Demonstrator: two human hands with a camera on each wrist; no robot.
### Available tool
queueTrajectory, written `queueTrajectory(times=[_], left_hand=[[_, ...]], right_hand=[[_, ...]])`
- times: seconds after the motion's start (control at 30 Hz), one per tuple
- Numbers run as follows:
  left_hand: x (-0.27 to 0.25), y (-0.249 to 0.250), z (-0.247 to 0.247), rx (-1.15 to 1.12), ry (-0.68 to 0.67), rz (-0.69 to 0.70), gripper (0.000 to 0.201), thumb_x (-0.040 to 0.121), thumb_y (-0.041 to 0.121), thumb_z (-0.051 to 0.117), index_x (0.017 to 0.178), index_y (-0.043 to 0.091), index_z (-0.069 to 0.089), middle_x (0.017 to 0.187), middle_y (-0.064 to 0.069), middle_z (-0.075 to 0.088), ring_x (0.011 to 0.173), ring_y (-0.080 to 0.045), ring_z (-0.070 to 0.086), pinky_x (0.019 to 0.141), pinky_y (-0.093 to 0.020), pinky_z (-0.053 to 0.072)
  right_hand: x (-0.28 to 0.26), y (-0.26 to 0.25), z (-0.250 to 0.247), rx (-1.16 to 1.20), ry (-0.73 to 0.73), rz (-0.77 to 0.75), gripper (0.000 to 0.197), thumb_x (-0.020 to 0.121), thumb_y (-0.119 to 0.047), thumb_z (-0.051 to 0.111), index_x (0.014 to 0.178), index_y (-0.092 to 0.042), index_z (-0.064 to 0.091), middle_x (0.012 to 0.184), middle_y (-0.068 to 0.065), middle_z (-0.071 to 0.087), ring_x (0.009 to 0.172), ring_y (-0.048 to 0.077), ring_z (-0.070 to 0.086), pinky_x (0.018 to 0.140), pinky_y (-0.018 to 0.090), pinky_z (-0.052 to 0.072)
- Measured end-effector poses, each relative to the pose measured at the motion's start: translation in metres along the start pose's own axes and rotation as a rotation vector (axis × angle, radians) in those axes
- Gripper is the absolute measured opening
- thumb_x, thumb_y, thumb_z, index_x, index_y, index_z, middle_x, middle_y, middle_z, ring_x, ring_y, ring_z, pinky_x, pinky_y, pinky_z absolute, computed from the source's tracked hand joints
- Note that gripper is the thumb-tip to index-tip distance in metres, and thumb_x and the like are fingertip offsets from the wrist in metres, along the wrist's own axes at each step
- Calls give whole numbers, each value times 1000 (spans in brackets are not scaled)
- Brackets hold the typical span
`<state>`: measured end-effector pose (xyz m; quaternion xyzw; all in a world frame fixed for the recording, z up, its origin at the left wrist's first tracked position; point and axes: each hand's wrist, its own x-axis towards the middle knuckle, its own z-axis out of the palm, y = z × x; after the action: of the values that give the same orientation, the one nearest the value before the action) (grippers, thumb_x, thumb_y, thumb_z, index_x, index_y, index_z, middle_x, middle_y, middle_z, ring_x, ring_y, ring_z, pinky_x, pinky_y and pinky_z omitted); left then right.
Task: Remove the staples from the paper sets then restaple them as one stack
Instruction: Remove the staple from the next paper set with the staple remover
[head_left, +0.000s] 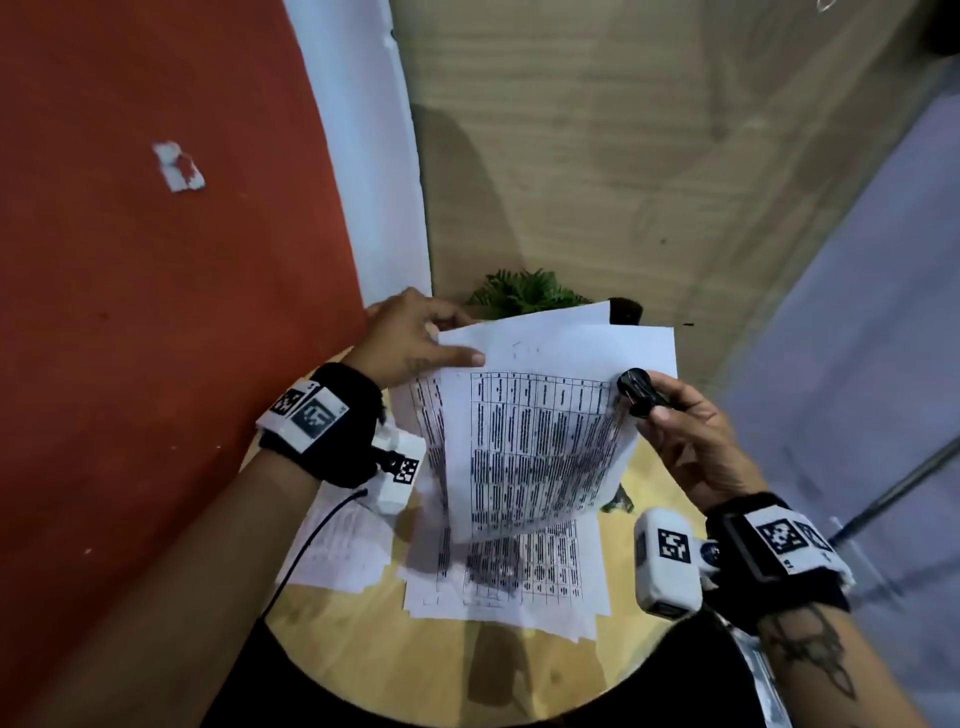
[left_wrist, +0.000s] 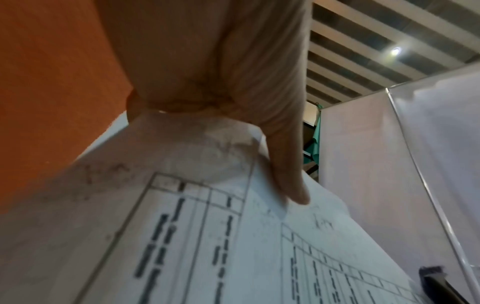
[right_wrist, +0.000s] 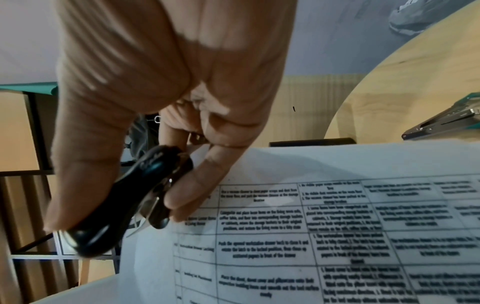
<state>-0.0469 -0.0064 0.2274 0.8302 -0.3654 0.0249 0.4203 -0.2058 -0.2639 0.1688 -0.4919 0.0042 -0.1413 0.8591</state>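
Papers: printed sheets held up above the table
Left hand: pinches their top corner
Right hand: clamped around a black staple remover at their edge

A set of white printed table sheets is lifted, fanned at its top edge. More white printed sheets lie flat on the bench beneath. A black staple remover touches the lifted set's right corner.

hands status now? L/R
Left hand: pinching the lifted paper set.
Right hand: gripping the black staple remover, fingertips on the paper's edge.
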Motion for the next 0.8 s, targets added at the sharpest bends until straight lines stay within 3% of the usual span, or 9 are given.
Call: queueTrajectory(times=[0.17, 0.27, 0.4, 0.47, 0.53, 0.6, 0.67, 0.73, 0.8], left_hand=[[-7, 14, -3, 28, -68, -42, 31, 52, 71, 65, 78, 55, 66, 82, 9, 68, 90, -15, 62, 96, -46, 43], [-11, 21, -7, 10, -117, -49, 27, 60, 69, 65, 77, 49, 67, 86, 6, 71, 92, -22, 67, 93, -49, 48], [-17, 40, -17, -12, -108, -28, 8, 72, 42, 76, 70, 39, 69, 88, -5, 73, 78, -11, 63, 75, -33, 47], [-18, 47, -21, -44, -107, -16, 7, 75, 27, 78, 79, 25, 72, 99, -12, 73, 80, -9, 66, 73, -26, 44], [-19, 51, -25, -58, -108, -7, 13, 72, 31, 76, 83, 26, 72, 92, -8, 74, 75, -10, 66, 72, -30, 48], [-19, 57, -26, -65, -121, -14, 13, 69, 38, 76, 79, 32, 73, 86, -7, 75, 73, -11, 65, 72, -31, 50], [-19, 62, -28, -70, -135, -6, 8, 72, 32, 78, 77, 31, 72, 78, 3, 73, 67, 1, 61, 69, -24, 47], [-19, 68, -30, -35, -139, 11, 7, 78, 19, 77, 78, 22, 71, 72, 12, 67, 61, 10, 56, 64, -18, 45], [-19, 72, -31, -17, -138, 19, 6, 79, 16, 75, 76, 16, 70, 69, 3, 66, 59, 4, 54, 60, -19, 41]], right_hand=[[-10, -5, 5, 10, 39, -10, 63, 19, -30, 95, 79, -22, 77, 87, -3, 74, 76, 8, 70, 60, 15, 53], [-12, -5, 14, -20, 104, -42, 46, 34, -19, 90, 78, -22, 76, 84, -6, 74, 73, 4, 69, 57, 13, 51], [-4, -11, 24, 159, 600, -235, 28, 75, 1, 68, 86, -23, 57, 69, -13, 68, 62, -2, 62, 54, 11, 43], [-3, -19, 35, 226, 674, -307, 27, 82, 0, 62, 91, -22, 49, 66, -13, 66, 58, -4, 57, 47, 9, 39], [-6, -21, 58, 78, 573, -349, 30, 80, 3, 63, 89, -23, 51, 75, -11, 65, 62, -3, 57, 49, 9, 40], [-12, -18, 85, -167, 357, -481, 38, 73, 8, 68, 90, -23, 55, 85, -7, 66, 74, 1, 63, 66, 15, 50], [-17, -15, 106, -590, 158, -637, 39, 65, -2, 75, 93, -23, 58, 95, 2, 65, 89, 9, 63, 82, 25, 51], [-18, -15, 118, -966, -1, -786, 35, 62, -15, 71, 97, -16, 64, 98, 6, 61, 92, 9, 58, 85, 22, 47], [-18, -19, 128, -1120, -98, -833, 36, 63, -12, 69, 98, -7, 67, 101, 7, 58, 90, 7, 55, 82, 17, 47]])
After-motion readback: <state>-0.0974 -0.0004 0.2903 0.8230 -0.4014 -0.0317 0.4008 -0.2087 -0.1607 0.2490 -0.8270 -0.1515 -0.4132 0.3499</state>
